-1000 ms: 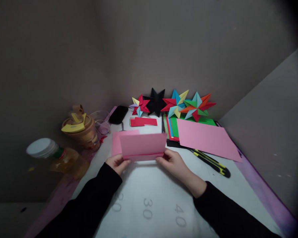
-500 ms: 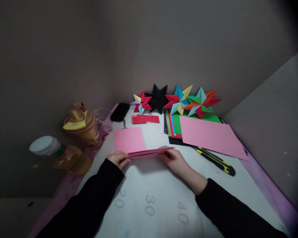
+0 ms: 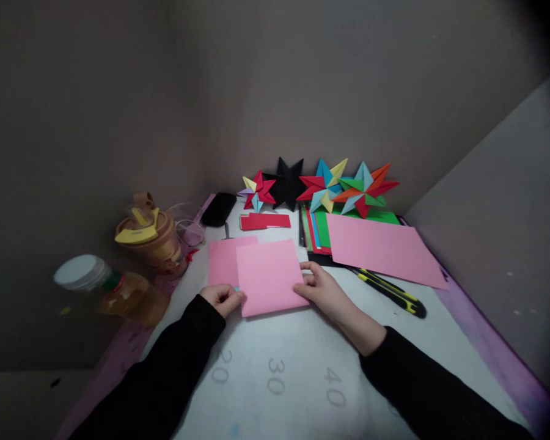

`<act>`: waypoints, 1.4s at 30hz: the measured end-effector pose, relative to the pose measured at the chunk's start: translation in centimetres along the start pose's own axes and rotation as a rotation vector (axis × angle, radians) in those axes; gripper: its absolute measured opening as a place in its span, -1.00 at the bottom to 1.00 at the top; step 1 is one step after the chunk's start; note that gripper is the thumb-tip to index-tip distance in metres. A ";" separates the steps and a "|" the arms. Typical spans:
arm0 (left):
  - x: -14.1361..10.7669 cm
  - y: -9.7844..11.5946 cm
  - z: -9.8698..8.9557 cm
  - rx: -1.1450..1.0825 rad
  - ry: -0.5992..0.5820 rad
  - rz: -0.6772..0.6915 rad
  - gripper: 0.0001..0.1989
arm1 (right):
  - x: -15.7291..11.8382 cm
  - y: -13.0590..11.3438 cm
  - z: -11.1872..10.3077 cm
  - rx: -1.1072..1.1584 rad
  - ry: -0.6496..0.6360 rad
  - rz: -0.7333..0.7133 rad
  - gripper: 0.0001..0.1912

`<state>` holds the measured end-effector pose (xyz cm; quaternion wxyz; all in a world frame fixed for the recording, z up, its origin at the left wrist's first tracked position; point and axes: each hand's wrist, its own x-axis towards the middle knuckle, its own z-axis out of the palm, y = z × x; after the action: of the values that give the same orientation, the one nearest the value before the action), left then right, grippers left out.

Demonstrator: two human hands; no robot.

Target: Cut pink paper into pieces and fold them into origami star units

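A square pink sheet point(image 3: 271, 276) faces the camera, tilted up above the table. My left hand point(image 3: 223, 299) pinches its lower left edge between thumb and curled fingers. On the right edge, my right hand point(image 3: 319, 291) grips it, thumb in front and the other fingers partly behind. Another pink sheet point(image 3: 221, 260) lies flat behind and to the left, partly covered by the held one. A bit of light blue shows by my left fingertips.
Folded paper stars point(image 3: 326, 186) lean on the wall. Right are a large pink sheet point(image 3: 385, 247), coloured papers point(image 3: 321, 229) and a yellow-black cutter point(image 3: 392, 292). Red strips point(image 3: 266, 221), a black object point(image 3: 219, 209), a brown cup point(image 3: 153, 238) and a bottle point(image 3: 131, 296) stand farther left or back.
The held pink paper has turned from nearly edge-on to showing its full square face. My right hand now grips its right side with fingers more spread. The view has shifted slightly.
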<state>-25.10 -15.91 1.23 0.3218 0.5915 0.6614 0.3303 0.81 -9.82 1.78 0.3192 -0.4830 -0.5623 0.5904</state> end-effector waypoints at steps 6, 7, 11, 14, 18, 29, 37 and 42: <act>-0.6 0.2 1.4 0.249 0.082 0.681 -0.77 | -0.7 0.8 0.0 -0.226 0.069 0.015 -0.49; -0.9 0.1 1.9 0.267 0.048 0.774 -0.76 | -0.7 0.8 0.0 -0.250 0.071 0.009 -0.49; -2.1 -0.3 3.7 0.426 -0.122 0.843 -0.70 | -0.5 1.0 0.1 -0.337 0.077 -0.029 -0.51; -2.9 -0.4 4.0 0.546 -0.277 0.756 -0.55 | -0.5 0.8 0.0 -0.460 0.100 -0.060 -0.51; -3.2 -0.3 3.9 0.604 -0.361 0.689 -0.47 | -2.3 0.1 1.1 -0.782 0.253 -0.376 -0.52; -4.0 1.7 2.2 0.859 -0.466 0.487 -0.43 | -8.1 2.1 1.8 -1.197 -0.229 -0.264 -0.30; -5.8 1.4 3.0 0.981 -0.291 0.322 -0.55 | -8.1 2.2 -2.9 -1.195 -0.057 -0.317 -0.46; -4.2 2.9 2.2 0.999 -0.137 0.251 -0.62 | -5.9 2.3 -9.6 -1.221 0.423 -0.284 -0.56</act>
<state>-21.27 -19.76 2.45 0.0006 0.7680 0.6398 -0.0292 12.02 -12.18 1.77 0.1664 -0.6038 -0.7795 0.0099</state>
